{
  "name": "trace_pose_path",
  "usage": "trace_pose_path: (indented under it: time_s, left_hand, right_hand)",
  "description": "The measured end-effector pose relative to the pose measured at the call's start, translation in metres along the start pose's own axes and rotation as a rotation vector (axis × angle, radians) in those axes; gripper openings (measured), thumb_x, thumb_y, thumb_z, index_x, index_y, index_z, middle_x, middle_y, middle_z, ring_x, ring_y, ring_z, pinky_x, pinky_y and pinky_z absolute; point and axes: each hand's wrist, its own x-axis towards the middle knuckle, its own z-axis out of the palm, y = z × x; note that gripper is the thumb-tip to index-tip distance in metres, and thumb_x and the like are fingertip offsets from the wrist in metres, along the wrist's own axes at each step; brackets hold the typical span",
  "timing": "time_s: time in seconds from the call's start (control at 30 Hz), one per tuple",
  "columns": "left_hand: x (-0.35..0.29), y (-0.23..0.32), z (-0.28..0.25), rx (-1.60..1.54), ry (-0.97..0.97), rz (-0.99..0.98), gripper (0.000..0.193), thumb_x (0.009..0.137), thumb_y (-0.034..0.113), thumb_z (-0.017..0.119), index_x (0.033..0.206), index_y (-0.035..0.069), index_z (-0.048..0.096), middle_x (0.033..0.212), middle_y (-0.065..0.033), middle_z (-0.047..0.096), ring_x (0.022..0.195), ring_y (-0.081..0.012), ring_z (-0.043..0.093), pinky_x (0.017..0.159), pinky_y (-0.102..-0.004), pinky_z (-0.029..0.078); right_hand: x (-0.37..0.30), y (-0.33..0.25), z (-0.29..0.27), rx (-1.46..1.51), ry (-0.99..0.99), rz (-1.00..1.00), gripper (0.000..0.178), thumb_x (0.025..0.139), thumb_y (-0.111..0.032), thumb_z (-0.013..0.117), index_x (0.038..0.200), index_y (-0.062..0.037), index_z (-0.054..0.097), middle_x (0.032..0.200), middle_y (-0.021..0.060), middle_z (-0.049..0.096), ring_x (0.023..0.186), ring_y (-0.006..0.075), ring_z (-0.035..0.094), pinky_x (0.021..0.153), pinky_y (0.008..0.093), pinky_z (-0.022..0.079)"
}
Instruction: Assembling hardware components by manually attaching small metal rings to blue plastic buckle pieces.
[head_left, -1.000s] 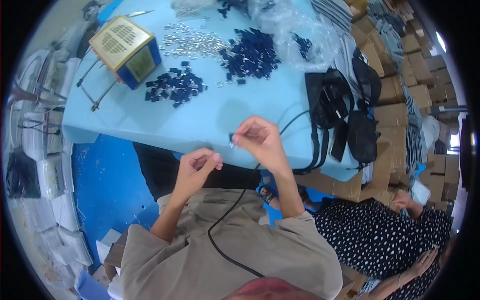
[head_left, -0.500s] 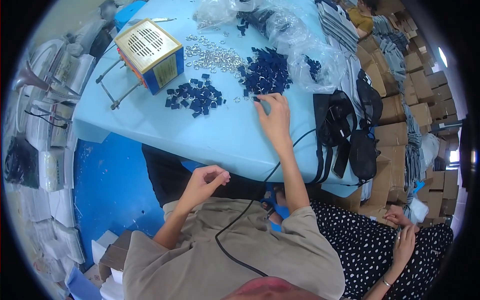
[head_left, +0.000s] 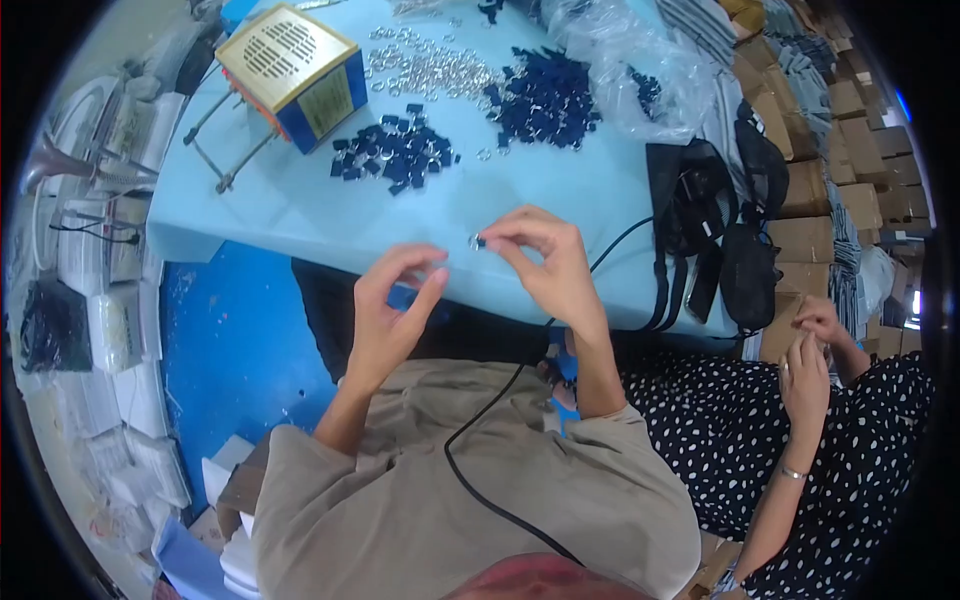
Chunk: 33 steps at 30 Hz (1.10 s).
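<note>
Over the table's front edge, my right hand pinches a small silver metal ring with a dark blue fabric tab between thumb and fingertips. Just left of it, my left hand has its thumb and fingers curved and slightly apart, with nothing visible between them. Beyond my hands lies a small pile of dark blue tabs with rings. Farther right is a bigger heap of dark blue fabric tabs. Many loose silver rings are spread between the heap and a boxy gold-and-blue device.
The gold-topped device stands on the light blue table at left. Clear plastic bags lie at the back right, with black bags nearer. A black cable crosses my shirt. At right, another person's hands are close together.
My right hand has come back from the big heap toward me, carrying the ring and tab. My left hand has risen toward it, its fingers parting. The view has shifted slightly.
</note>
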Motion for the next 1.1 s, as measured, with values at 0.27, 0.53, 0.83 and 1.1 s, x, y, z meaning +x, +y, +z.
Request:
trace_pose_path:
  time_s: [0.27, 0.53, 0.83, 1.1]
  left_hand:
    - [-0.009, -0.015, 0.002, -0.073, -0.161, -0.125, 0.014, 0.095, 0.004, 0.073, 0.106, -0.004, 0.076, 0.099, -0.0100, 0.075, 0.089, -0.0131, 0.069, 0.081, -0.0260, 0.055]
    - [-0.018, -0.024, 0.002, -0.105, -0.176, -0.203, 0.015, 0.095, 0.006, 0.074, 0.105, -0.004, 0.076, 0.095, -0.0088, 0.075, 0.083, -0.0109, 0.067, 0.075, -0.0246, 0.052]
    - [-0.024, -0.028, 0.003, -0.136, -0.097, -0.182, 0.013, 0.095, 0.006, 0.073, 0.102, -0.005, 0.076, 0.091, -0.0080, 0.073, 0.081, -0.0105, 0.065, 0.072, -0.0234, 0.049]
    - [-0.026, -0.024, 0.000, -0.332, -0.136, -0.273, 0.014, 0.097, 0.006, 0.071, 0.101, -0.007, 0.075, 0.091, -0.0060, 0.071, 0.080, -0.0088, 0.061, 0.072, -0.0239, 0.047]
  right_hand:
    - [-0.032, 0.010, 0.022, 0.451, -0.132, 0.192, 0.014, 0.090, 0.005, 0.075, 0.102, 0.0024, 0.068, 0.096, 0.0082, 0.073, 0.093, 0.0138, 0.070, 0.085, 0.0295, 0.058]
    - [-0.049, 0.028, 0.043, 0.694, 0.093, 0.234, 0.017, 0.090, 0.005, 0.076, 0.103, 0.0013, 0.066, 0.098, 0.0100, 0.072, 0.091, 0.0155, 0.071, 0.083, 0.0297, 0.061]
    - [-0.062, 0.024, 0.056, 0.627, 0.148, 0.215, 0.020, 0.089, 0.004, 0.078, 0.106, 0.0037, 0.069, 0.100, 0.0090, 0.073, 0.094, 0.0138, 0.071, 0.089, 0.0296, 0.059]
    - [-0.066, 0.019, 0.054, 0.678, 0.154, 0.230, 0.019, 0.088, 0.009, 0.077, 0.100, 0.0010, 0.064, 0.099, 0.0092, 0.072, 0.094, 0.0139, 0.071, 0.088, 0.0289, 0.059]
